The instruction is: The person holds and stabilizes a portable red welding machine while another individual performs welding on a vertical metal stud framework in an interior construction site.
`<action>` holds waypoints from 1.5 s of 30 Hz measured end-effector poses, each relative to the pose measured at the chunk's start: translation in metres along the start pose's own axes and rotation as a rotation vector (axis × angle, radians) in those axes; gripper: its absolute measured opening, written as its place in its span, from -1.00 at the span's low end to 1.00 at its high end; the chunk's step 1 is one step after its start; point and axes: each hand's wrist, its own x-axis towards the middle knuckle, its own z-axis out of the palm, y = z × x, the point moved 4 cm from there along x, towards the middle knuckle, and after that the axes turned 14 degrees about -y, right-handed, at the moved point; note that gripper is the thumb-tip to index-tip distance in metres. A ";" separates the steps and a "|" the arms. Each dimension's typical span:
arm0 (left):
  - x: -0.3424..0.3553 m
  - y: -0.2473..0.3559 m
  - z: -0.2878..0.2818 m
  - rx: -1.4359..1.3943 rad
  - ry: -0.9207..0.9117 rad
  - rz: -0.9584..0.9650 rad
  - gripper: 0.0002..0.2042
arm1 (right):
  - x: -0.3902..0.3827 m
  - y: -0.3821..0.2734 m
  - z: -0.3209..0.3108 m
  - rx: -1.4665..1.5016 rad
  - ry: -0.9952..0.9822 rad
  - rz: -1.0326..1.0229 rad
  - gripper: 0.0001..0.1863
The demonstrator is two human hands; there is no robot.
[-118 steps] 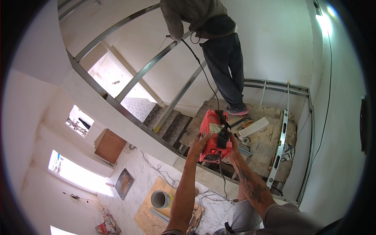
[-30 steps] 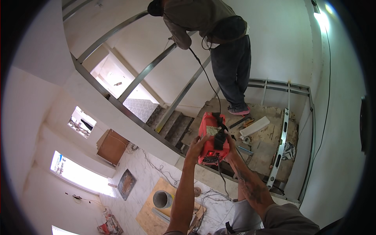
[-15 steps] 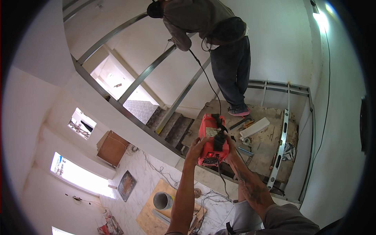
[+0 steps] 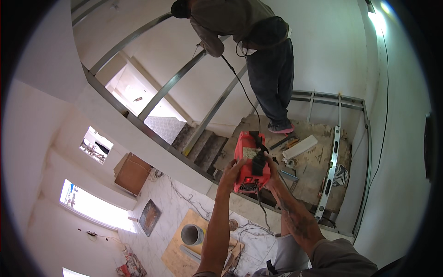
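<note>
Fingers of the left hand (image 4: 230, 171) and right hand (image 4: 273, 177) wrap the two sides of a red boxy plastic-and-metal power unit (image 4: 249, 161), held up above the wooden platform (image 4: 314, 166). It looks rigid and fairly heavy; the side walls give the firmest hold. Beyond the fingers, a black cable (image 4: 240, 87) runs to a person standing (image 4: 263, 60) by grey metal framing (image 4: 161, 92).

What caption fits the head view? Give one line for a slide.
Both hands, left hand and right hand, hold a red box-shaped power unit at a wooden platform where another person stands.
</note>
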 end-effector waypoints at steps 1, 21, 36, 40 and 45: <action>-0.001 0.000 0.000 0.000 0.004 -0.002 -0.39 | -0.001 0.000 0.000 -0.018 -0.003 -0.004 -0.60; -0.003 0.002 0.003 0.020 0.038 -0.021 -0.41 | 0.007 -0.001 -0.017 -0.005 -0.101 0.005 -0.60; -0.008 0.015 0.009 -0.031 -0.042 -0.040 0.08 | 0.005 -0.002 -0.010 0.008 0.011 0.045 -0.56; -0.005 0.012 0.007 -0.029 -0.044 -0.036 0.09 | 0.005 -0.003 -0.010 -0.005 -0.018 0.046 -0.51; -0.006 0.007 0.005 0.048 0.057 -0.033 -0.38 | 0.005 -0.003 -0.002 0.004 -0.056 0.045 -0.49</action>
